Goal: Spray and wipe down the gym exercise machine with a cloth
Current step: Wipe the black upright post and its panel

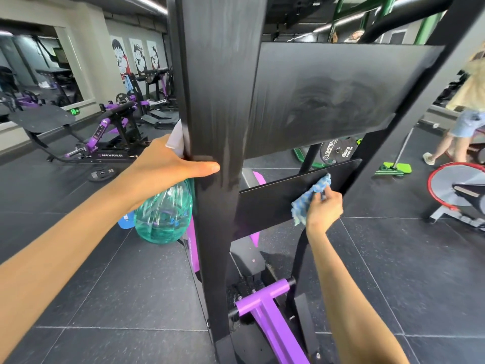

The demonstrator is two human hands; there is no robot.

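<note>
The left hand [168,164] is holding the bottle [162,211] against the left edge of the machine's black post [217,101]. Its thumb is lying straight across the post's front and its fingers are hidden behind. The bottle is hanging upright, white sprayer up and teal body down. The right hand [324,210] is curling its fingers round the blue-and-white cloth [311,195], pressing it on the lower bar [275,203], which is rising to the right. The post is running floor to ceiling. "PEACH BUILDER" is showing on a purple machine [105,137] far left
</note>
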